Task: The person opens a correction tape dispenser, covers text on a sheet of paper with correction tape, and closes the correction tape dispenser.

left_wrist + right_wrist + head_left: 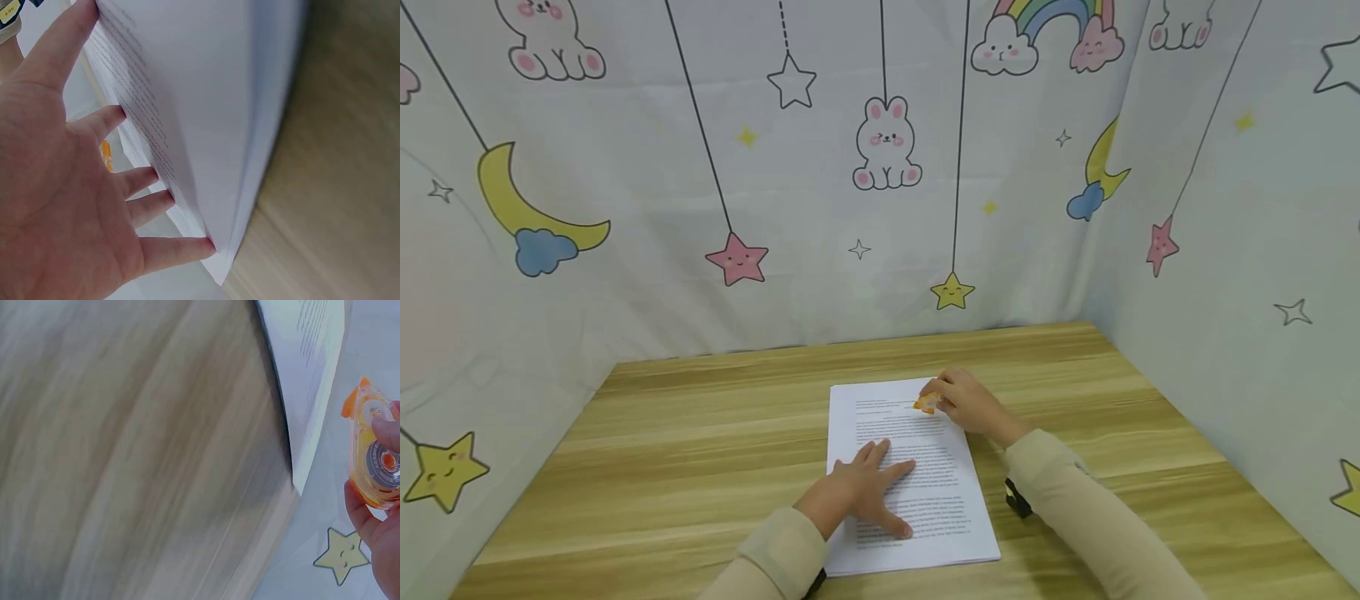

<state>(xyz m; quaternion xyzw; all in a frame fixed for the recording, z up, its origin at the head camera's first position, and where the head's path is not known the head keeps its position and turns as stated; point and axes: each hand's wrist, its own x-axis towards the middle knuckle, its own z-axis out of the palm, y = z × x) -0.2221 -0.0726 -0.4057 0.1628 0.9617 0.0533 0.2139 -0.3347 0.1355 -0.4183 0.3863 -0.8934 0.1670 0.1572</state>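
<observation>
A stack of printed paper (917,533) lies on the table, its top sheet covered in lines of text. My left hand (868,492) rests on the lower left part of the sheet with fingers spread; in the left wrist view the fingertips (203,248) touch the page. Over the stack's upper right part, my right hand (967,402) holds an orange, see-through correction tape dispenser (378,456) between thumb and fingers. Its orange tip (354,400) points away from the palm. Whether that tip touches the paper cannot be told.
The wood-grain table (700,442) extends around the stack on all sides. Behind it and at both sides hangs a white curtain (820,192) printed with stars, moons and bunnies. A dark wrist device (1018,498) shows below the right sleeve.
</observation>
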